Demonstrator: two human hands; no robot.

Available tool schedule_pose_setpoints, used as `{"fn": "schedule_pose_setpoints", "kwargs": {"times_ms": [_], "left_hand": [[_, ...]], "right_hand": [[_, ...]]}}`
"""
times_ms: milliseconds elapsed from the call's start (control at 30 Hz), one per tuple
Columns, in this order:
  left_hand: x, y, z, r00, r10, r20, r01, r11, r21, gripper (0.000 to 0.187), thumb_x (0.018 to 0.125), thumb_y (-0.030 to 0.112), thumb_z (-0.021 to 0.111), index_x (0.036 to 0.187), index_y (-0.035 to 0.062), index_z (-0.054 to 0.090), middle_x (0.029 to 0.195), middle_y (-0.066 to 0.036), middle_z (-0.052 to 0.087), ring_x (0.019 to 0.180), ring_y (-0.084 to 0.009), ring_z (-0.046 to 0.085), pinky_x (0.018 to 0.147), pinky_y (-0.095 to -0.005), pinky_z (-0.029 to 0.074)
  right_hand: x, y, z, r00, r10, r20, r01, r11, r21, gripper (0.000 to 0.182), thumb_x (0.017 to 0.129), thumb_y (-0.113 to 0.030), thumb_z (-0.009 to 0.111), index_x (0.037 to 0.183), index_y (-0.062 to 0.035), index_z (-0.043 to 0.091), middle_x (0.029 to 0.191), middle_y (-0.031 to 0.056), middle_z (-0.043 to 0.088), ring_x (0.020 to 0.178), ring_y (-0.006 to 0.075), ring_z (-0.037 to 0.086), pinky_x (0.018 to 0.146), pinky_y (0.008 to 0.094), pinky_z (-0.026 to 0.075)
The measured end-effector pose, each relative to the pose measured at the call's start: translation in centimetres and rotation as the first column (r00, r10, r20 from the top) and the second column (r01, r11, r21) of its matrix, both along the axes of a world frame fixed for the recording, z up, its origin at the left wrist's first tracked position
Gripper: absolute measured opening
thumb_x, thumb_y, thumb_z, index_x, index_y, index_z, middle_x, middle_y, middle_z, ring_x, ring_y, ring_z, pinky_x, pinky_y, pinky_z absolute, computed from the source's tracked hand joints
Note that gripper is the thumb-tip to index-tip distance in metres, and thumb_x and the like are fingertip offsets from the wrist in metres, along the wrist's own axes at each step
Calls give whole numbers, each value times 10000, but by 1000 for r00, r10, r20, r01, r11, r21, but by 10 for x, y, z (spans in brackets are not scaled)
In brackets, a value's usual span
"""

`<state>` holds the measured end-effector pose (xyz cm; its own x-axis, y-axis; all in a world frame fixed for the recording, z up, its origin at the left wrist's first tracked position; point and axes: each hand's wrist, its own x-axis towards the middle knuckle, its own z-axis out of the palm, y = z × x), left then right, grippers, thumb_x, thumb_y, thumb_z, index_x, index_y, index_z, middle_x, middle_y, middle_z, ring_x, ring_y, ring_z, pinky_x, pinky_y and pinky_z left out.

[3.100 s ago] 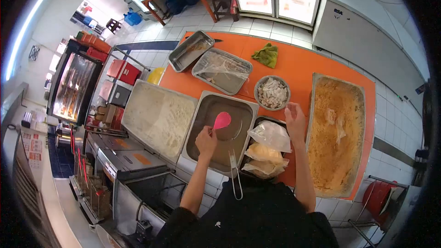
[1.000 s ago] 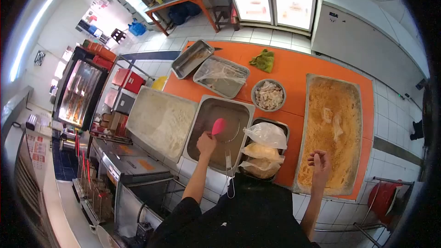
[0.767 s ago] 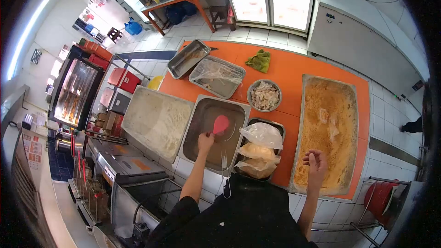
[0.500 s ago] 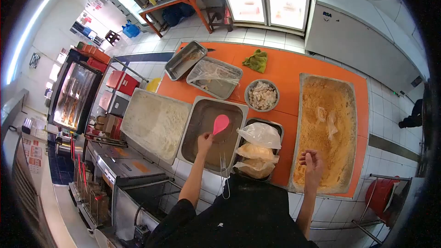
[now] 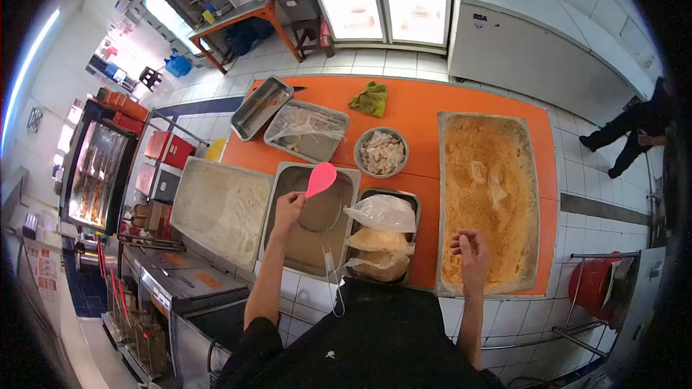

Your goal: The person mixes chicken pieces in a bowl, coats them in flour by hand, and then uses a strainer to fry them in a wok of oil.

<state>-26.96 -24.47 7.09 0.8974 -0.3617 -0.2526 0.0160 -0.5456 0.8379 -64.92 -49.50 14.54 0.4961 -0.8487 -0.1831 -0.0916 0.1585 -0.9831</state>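
My left hand [image 5: 290, 209] is closed around the handle of a pink rice paddle [image 5: 321, 176], raised over the far part of a deep metal pan [image 5: 357, 181] of cloudy brownish liquid. A wire tool with a long handle [image 5: 329, 263] rests in that pan, and its round end shows in the liquid. My right hand [image 5: 471, 246] hovers over the near half of a long tray [image 5: 442, 166] of orange-brown crumbs, fingers loosely curled and apart, holding nothing I can see. Two pale coated pieces [image 5: 497, 191] lie in the crumbs.
Between the pans, a dark tray holds several plastic bags of powder [image 5: 382, 212]. Behind it stands a bowl of pale pieces [image 5: 383, 153]. A floury tray [image 5: 216, 202] sits left; metal pans [image 5: 306, 130] and a green cloth [image 5: 370, 99] lie farther back. A person [image 5: 634, 133] walks at right.
My left hand has lifted the paddle slightly toward the pan's far edge. The wire tool's round end now shows. The whole view has shifted, and more of the person at right is visible.
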Motion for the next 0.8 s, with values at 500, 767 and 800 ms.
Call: {"fn": "schedule_pose_setpoints", "kwargs": {"times_ms": [500,767,800], "left_hand": [[53,-170,14,779,-496,384,297,831,471,226,798,304,644,869,103,720,811,-85,711,818,-291,684,726,-408,528],[7,-147,49,612,-464,641,301,886,354,131,828,197,624,929,116,644,789,-95,686,768,-328,664,669,-461,499],[-5,-131,59,690,-362,627,205,928,310,123,837,190,615,933,116,639,786,-98,685,766,-327,665,668,-460,499]], "right_hand": [[-11,4,-6,1000,-29,-10,29,1000,-5,145,964,-134,535,1017,-10,589,901,72,641,784,119,607,688,262,486],[-11,7,-5,997,-63,-37,64,998,25,139,966,-130,527,1020,-21,596,890,64,635,768,117,603,681,259,481],[-12,7,-7,998,-60,-36,61,998,34,139,966,-130,527,1020,-21,596,890,64,635,768,117,603,681,259,481]]}}
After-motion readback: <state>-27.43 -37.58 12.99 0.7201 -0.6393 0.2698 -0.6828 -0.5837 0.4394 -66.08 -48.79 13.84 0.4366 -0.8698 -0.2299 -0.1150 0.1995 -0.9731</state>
